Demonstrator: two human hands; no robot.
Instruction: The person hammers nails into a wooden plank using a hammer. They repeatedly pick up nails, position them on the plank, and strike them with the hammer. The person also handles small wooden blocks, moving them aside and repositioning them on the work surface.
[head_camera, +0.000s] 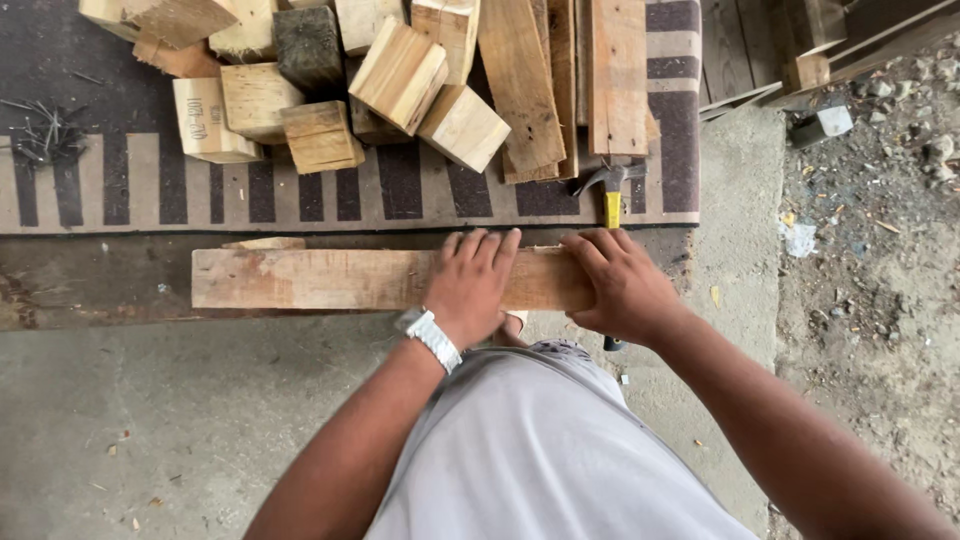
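Both hands down on a plank (330, 278) lying crosswise on a dark, worn board (90, 285) at the edge of a striped mat (130, 190). Left hand (470, 285) pressed flat on top, fingers spread a little and reaching over the far edge; a watch (432, 337) on that wrist. Right hand (620, 285) wrapped around the plank's right end, fingers curled over it, holding it. Just beyond, a hammer (610, 190) with a yellow handle, head towards the pile of wood blocks (320, 90) and boards (545, 80); a scatter of nails (45, 140) far to the left.

Best to keep the weight of the left palm straight down, so no rocking on the board beneath. Worth squaring the near edge with the mat's border before letting go. Probably wise to keep fingertips off the far edge where a pinch is likely, and to leave the hammer within reach of the right hand.
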